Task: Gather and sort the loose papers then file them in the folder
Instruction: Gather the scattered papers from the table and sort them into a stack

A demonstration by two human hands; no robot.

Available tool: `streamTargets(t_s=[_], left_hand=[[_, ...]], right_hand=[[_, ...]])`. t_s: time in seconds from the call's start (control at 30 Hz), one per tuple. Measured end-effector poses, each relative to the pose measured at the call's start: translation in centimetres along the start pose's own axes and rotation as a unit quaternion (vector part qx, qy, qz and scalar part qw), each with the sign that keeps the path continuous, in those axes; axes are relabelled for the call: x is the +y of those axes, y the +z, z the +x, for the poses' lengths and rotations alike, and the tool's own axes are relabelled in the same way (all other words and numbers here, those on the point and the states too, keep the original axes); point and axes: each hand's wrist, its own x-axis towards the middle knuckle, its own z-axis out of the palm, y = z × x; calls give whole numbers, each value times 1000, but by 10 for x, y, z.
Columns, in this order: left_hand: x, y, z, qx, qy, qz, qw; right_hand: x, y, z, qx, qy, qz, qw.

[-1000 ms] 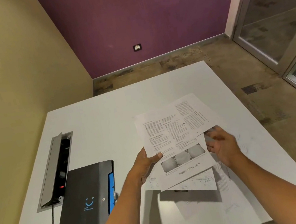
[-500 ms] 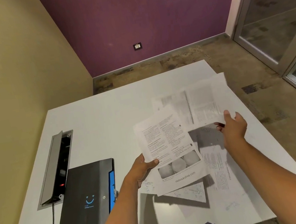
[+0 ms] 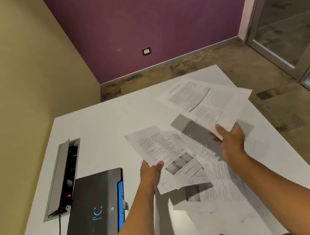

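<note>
- The table [image 3: 101, 129] is a broad, flat, matt white slab with square corners. It carries everything in play, and by my reading the job is in its early-to-middle stretch: gathering is under way, filing is not begun.
- The folder [image 3: 92, 217] lies shut on the near left of the table, well apart from the sheets. It is a dark grey, rigid-looking case with a smooth face, a blue edge along its right side and a small blue smile mark. No page is inside as far as can be seen.
- The loose papers [image 3: 221, 190] left on the table form an untidy overlapping spread near the front edge, between and under the forearms. They are thin, limp, printed white sheets, some with faint drawings. These remain to be picked up.
- The sheets in the right hand [image 3: 205, 99] are two or so pages of dense text, fanned and blurred, held up over the far right of the table and casting a grey shadow.
- The sheets in the left hand [image 3: 161, 150] are a small stack, text above and grey round pictures below, edges not squared.
- The right hand [image 3: 229, 138] pinches its pages at the near corner, thumb on top.
- The left hand [image 3: 151, 171] grips its stack at the lower left edge, thumb over the page.
- Sorting and squaring the stacks look unfinished.
</note>
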Motion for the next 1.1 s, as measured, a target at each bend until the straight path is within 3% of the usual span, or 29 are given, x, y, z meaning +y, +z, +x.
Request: streamTargets(t_s=[0.13,0.43,0.57,0.97,1.1], left_hand=[[7,10,2,-6,26,-17,999],[27,25,-7,-69,60,-46,995],[27,27,-10,-85,62,-63,992],[34,29,-18,-112,56,-88,988],[36,28,-18,-113,59,-88,988]], right_hand=[[29,4,-24,-66,25,-152,986],[66,6,-50,-84,133,-191,969],[62,5,-53,-115,143,-216,959],[57,1,-52,-156,-24,-346,925],[58,-7,-51,-180,-35,-365,913]])
